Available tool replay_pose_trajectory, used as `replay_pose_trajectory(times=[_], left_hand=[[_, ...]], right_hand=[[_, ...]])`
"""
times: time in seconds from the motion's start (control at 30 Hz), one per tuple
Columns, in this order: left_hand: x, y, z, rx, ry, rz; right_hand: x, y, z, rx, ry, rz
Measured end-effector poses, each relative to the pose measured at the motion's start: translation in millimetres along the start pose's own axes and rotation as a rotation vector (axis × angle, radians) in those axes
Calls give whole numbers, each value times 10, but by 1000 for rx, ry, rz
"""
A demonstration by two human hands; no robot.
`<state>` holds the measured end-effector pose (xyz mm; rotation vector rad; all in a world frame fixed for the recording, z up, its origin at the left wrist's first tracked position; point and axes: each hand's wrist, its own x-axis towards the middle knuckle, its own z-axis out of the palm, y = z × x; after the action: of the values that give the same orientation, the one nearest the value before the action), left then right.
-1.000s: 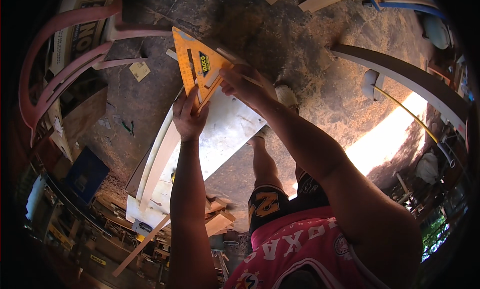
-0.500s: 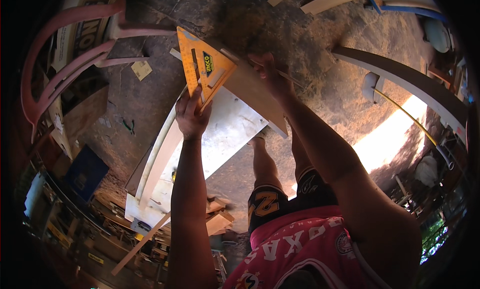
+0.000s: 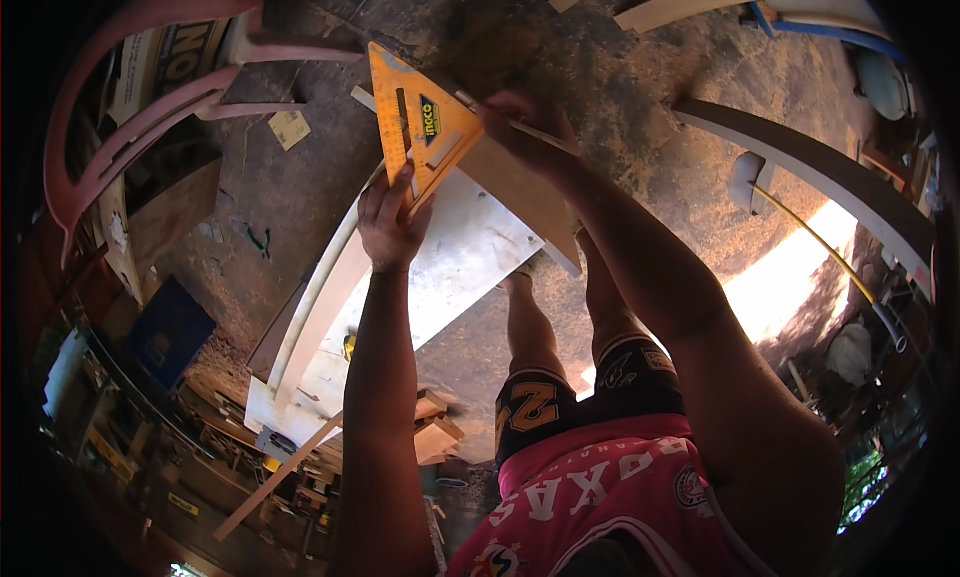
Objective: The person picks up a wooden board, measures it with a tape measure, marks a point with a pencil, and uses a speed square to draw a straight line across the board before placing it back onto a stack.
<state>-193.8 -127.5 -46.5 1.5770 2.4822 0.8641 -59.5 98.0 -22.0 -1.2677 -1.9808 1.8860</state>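
Note:
My left hand [image 3: 393,225] grips the lower corner of a yellow triangular speed square [image 3: 408,112], its thumb and fingers closed on the edge. The square lies tilted across the end of a brown wooden board [image 3: 525,197]. At the square's right corner is my right hand [image 3: 522,127], its fingers closed round a thin, pencil-like stick [image 3: 543,136]. Shadow and blur hide the fingertips. Below the board is a white-topped work table [image 3: 455,252]. A long curved wooden piece [image 3: 322,332] lies along the table's left side.
A pink curved chair frame [image 3: 75,127] stands at the far left. On the right are a curved timber [image 3: 820,152] and a tool with a yellow cord [image 3: 815,235]. Green-handled pliers [image 3: 260,243] lie on the floor. Wood offcuts [image 3: 436,437] sit below the table.
My right hand has moved left, up to the square's right corner, bringing the thin stick with it. My left hand keeps its grip on the square. The whole view has shifted slightly.

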Motion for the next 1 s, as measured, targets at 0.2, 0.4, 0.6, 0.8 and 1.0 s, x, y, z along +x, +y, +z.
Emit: replay_pose_trajectory(times=[0.2,0.4,0.6,0.8,1.0], left_hand=[[2,12,0,21,-16,-5],[-5,-9,0,38,-20,-21],[-8,-4,9,16,-19,-19],[-13,-2,-10,35,-32,-37],[21,3,0,21,-9,2]], right_hand=[[16,80,1,-8,-6,-61],[-13,159,15,71,31,-183],[61,87,50,68,-4,-112],[29,140,69,-23,70,-195],[142,98,77,25,-39,-147]])
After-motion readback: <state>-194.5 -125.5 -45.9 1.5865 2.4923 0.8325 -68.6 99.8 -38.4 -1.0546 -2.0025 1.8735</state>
